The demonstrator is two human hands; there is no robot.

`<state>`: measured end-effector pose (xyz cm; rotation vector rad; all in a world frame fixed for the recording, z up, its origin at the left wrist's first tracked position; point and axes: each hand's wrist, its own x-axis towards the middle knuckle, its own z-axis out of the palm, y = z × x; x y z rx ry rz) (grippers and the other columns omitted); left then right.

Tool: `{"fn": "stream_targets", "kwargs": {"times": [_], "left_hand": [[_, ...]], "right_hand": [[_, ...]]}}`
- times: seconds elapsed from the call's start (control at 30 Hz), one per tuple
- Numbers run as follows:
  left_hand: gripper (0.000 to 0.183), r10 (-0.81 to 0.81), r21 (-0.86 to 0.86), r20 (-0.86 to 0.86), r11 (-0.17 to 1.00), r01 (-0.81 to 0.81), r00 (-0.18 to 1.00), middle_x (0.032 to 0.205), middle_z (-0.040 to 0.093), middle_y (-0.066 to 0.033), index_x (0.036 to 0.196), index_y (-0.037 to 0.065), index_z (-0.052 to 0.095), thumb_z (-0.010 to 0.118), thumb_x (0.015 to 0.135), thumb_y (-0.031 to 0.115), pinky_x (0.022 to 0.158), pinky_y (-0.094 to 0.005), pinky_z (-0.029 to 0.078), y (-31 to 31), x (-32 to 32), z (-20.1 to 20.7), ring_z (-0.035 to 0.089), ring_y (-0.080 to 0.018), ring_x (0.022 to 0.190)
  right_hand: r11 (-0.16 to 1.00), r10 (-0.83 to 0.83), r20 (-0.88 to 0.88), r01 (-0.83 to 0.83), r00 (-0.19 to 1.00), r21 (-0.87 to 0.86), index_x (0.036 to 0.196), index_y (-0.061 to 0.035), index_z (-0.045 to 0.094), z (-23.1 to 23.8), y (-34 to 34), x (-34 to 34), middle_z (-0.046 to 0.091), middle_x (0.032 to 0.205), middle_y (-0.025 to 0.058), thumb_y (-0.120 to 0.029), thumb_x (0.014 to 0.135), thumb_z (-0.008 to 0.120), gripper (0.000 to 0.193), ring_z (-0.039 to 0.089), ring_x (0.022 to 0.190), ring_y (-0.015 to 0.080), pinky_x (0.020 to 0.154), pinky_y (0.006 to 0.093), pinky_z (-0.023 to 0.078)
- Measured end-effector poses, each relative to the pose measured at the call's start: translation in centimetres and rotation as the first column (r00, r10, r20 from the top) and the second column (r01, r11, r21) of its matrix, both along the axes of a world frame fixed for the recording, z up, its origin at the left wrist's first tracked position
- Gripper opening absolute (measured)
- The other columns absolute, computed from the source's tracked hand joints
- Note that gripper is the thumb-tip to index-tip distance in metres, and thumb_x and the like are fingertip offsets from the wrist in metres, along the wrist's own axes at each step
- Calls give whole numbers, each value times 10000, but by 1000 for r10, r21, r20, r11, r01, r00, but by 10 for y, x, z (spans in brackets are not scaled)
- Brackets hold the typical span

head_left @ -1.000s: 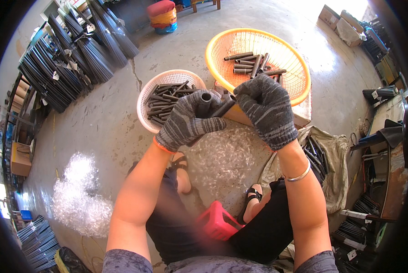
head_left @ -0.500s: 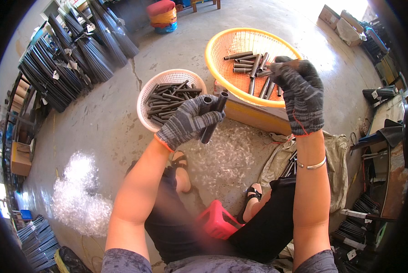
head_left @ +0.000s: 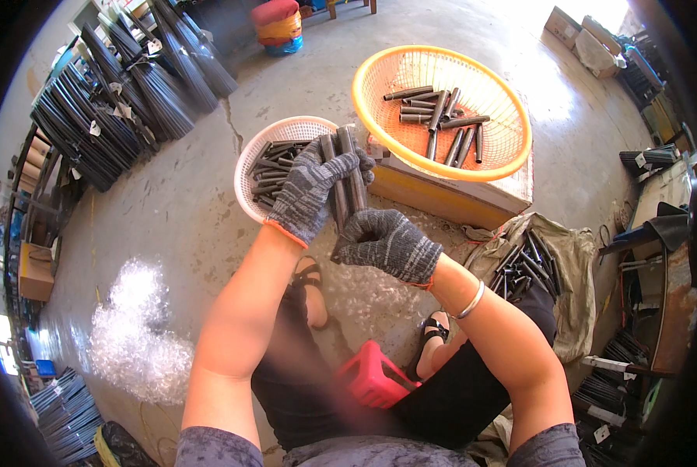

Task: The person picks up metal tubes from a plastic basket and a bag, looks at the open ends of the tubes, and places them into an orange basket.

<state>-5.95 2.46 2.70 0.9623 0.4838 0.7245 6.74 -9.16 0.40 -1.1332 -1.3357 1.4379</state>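
My left hand (head_left: 303,194), in a grey knitted glove, is closed around two dark tubes (head_left: 352,167) held side by side and nearly upright. My right hand (head_left: 389,243), gloved alike, is closed at their lower ends, its fingertips touching them; what it pinches there is hidden. Behind the left hand, a pale pink basket (head_left: 244,183) holds many thin dark tubes (head_left: 267,168). Farther right, an orange basket (head_left: 517,105) has several loose tubes (head_left: 438,111) on its bottom.
The orange basket rests on a box (head_left: 442,194). A cloth sack (head_left: 578,296) with dark tubes lies by my right leg. Clear plastic shavings (head_left: 138,335) cover the floor at left. A pink stool (head_left: 373,377) stands between my legs; bundled rods (head_left: 92,124) line the left.
My right hand has come from the orange basket to the lower ends of the tubes in my left hand. A tube now lies across others in that basket. The left hand has turned slightly.
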Motion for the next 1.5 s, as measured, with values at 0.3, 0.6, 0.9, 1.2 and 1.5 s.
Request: {"fn": "stream_targets", "kwargs": {"times": [0.3, 0.6, 0.9, 1.2, 1.5], "left_hand": [[428, 75, 107, -38, 992, -71, 996, 1179, 582, -107, 1273, -20, 462, 605, 887, 99, 892, -314, 491, -1, 2, -5, 574, -188, 1064], [387, -55, 74, -115, 995, 63, 992, 1126, 617, -82, 1224, 2, 519, 634, 868, 104, 869, -296, 505, -2, -4, -1, 602, -180, 1011], [368, -63, 103, -178, 991, 83, 982, 1110, 622, -75, 1209, 11, 534, 632, 870, 117, 861, -288, 517, -7, -3, 13, 621, -178, 975], [386, -79, 146, -220, 983, 113, 972, 1106, 618, -84, 1198, -2, 539, 654, 848, 112, 848, -291, 519, -4, -5, 11, 622, -181, 961], [353, -54, 150, -224, 985, 89, 973, 1069, 634, -87, 1181, -7, 554, 637, 855, 98, 828, -275, 516, -6, 5, 12, 620, -170, 945]], "right_hand": [[866, -493, -597, 425, 633, -265, 968, -28, 599, 22, 24, 37, 639, 860, 59, -39, 801, 681, 186, 617, 772, 173, 683, 299, 533], [773, -626, -491, 565, 605, -289, 951, -60, 577, 17, 37, 80, 626, 892, 85, -14, 820, 651, 157, 635, 769, 222, 650, 326, 559], [752, -470, -573, 645, 672, 140, 993, -8, 535, -4, 45, 114, 605, 962, 165, 2, 885, 535, 108, 637, 864, 291, 806, 413, 570], [598, -617, -709, 789, 342, -140, 1016, 18, 487, 38, 36, 104, 597, 982, 229, 57, 831, 561, 203, 642, 914, 348, 757, 412, 598], [556, -571, -710, 830, 412, 34, 962, 11, 518, 82, 22, 113, 617, 872, 177, 67, 819, 606, 177, 650, 792, 299, 659, 354, 596]]}}
